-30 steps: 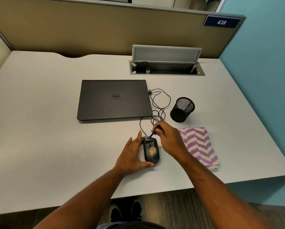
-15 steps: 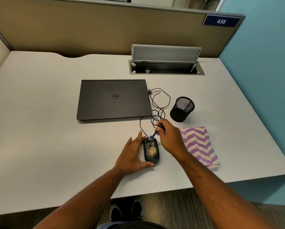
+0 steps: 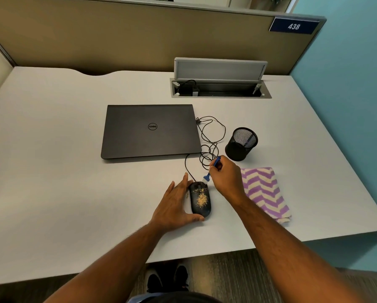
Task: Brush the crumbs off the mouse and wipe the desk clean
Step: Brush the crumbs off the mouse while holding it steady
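A black wired mouse (image 3: pixel 201 202) lies on the white desk (image 3: pixel 52 182) with tan crumbs scattered over its back. My left hand (image 3: pixel 175 204) rests against the mouse's left side, fingers straight and thumb curled round its near end. My right hand (image 3: pixel 223 177) pinches a small blue brush (image 3: pixel 211 169), its pale bristle tip just beyond the mouse's far right end. A purple and white zigzag cloth (image 3: pixel 264 193) lies folded to the right of my right hand.
A shut dark laptop (image 3: pixel 150 131) lies behind the mouse, with the mouse's looped cable (image 3: pixel 209 138) at its right. A black mesh pen cup (image 3: pixel 241 144) stands behind the cloth. An open cable tray (image 3: pixel 220 88) sits at the back. The desk's front edge is near.
My right hand has drawn the brush back and to the right, from the mouse's far end to just past it. Crumbs now spread nearer the mouse's front. My left hand has stayed put.
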Tool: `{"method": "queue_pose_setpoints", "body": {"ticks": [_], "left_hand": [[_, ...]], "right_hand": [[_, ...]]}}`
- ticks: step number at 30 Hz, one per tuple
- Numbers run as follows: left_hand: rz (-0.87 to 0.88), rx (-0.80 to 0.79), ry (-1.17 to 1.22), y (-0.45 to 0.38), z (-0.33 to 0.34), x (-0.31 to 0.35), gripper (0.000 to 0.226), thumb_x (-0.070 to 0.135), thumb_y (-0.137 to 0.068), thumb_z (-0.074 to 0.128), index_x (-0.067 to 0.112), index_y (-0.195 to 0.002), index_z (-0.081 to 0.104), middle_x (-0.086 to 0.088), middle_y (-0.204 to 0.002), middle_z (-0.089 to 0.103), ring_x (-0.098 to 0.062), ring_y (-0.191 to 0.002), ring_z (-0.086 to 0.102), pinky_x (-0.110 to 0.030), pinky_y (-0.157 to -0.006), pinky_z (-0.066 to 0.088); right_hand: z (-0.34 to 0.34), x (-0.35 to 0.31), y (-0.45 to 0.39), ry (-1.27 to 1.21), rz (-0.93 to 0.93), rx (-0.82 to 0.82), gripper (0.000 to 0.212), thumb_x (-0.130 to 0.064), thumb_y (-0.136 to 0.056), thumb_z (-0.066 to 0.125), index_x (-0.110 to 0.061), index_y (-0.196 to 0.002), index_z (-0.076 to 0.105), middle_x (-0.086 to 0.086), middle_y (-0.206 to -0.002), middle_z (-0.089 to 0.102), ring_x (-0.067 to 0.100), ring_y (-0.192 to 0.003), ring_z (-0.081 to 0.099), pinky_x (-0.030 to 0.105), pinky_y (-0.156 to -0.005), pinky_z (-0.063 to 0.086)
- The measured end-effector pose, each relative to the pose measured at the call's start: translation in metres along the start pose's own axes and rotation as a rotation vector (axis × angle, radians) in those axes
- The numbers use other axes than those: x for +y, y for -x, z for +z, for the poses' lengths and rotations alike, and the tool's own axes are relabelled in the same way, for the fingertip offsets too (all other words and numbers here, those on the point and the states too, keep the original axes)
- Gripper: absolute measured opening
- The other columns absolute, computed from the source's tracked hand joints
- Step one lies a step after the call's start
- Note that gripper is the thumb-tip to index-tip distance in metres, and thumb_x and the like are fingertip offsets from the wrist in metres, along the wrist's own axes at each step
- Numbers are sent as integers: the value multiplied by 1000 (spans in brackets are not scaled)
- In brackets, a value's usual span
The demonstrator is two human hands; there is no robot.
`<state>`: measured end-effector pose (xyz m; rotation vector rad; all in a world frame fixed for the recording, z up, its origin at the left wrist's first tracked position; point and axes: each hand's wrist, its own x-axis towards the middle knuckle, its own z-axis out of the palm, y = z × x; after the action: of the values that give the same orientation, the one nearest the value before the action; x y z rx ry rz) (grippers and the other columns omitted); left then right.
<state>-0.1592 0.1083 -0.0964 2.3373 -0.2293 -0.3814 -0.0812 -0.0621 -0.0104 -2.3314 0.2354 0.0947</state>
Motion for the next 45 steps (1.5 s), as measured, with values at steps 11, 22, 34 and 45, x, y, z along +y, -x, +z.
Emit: {"method": "queue_pose_setpoints", "body": {"ticks": [11,22,34,45], "left_hand": [[-4,-3,-7,2,-5,9,128,84,-65,65,43,-143,-27,8,-167,11,-18,-154,-1,-24,-117,-6],[-4,-5,-15,3,-6,12,125,84,-66,64,44,-142,-27,7,-167,8,-19,-154,-1,-25,-118,-6],[15,8,-19,2,-4,7,124,90,-64,60,53,-138,-32,7,-167,9,-19,-154,2,-32,-124,0],[-16,-8,-8,4,-7,12,129,84,-65,66,40,-146,-24,6,-167,7,-22,-154,-2,-28,-118,-3]], "right_hand": [[1,4,-3,51,4,27,24,-28,-93,62,-12,-111,61,5,-104,71,19,-89,68,30,-77,58],[3,4,0,56,-8,-9,31,-31,-94,59,-12,-118,60,7,-112,71,20,-97,69,30,-81,58],[1,9,4,180,-18,-16,33,-31,-94,60,-11,-121,58,8,-113,69,21,-97,66,27,-81,53],[2,5,3,114,26,-45,16,-28,-93,60,-13,-99,61,5,-95,72,17,-81,69,25,-69,56]]}}
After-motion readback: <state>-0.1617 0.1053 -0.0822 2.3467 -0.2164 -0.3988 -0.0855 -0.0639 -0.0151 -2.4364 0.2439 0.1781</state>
